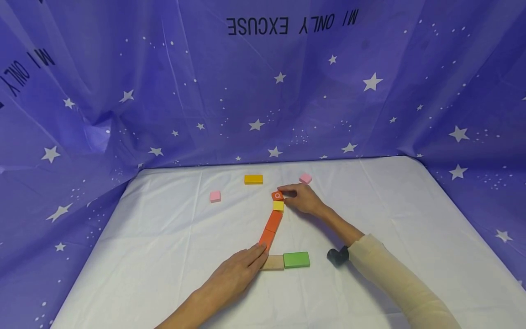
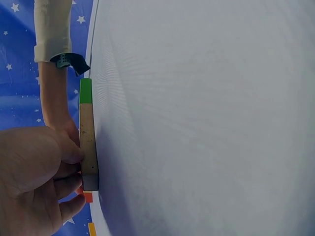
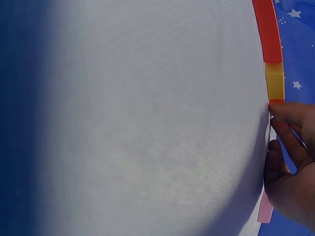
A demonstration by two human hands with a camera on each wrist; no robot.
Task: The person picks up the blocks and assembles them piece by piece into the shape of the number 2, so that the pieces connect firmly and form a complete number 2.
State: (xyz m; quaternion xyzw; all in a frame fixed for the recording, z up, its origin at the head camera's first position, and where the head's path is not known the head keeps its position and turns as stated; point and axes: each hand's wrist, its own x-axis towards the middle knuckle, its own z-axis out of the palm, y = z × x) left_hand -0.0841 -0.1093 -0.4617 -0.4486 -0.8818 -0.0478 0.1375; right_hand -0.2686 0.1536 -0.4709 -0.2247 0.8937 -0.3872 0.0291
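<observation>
Q block point(image 1: 277, 196): on desk point(image 1: 164, 256), beside yellow block point(image 1: 278, 207) | Right hand point(image 1: 304, 198): fingers pinching Q block | Left hand point(image 1: 240, 268): fingers extended, touching wooden block point(image 1: 274, 262) | Handling: probably light, stiff; grip opposite sides

The head view is evenly lit; wrist views are dimmer, shadows point(image 3: 246, 204) on the surface point(image 3: 147, 118) beside the fingers point(image 3: 290, 114), the right's edge opposite them blurred.
</observation>
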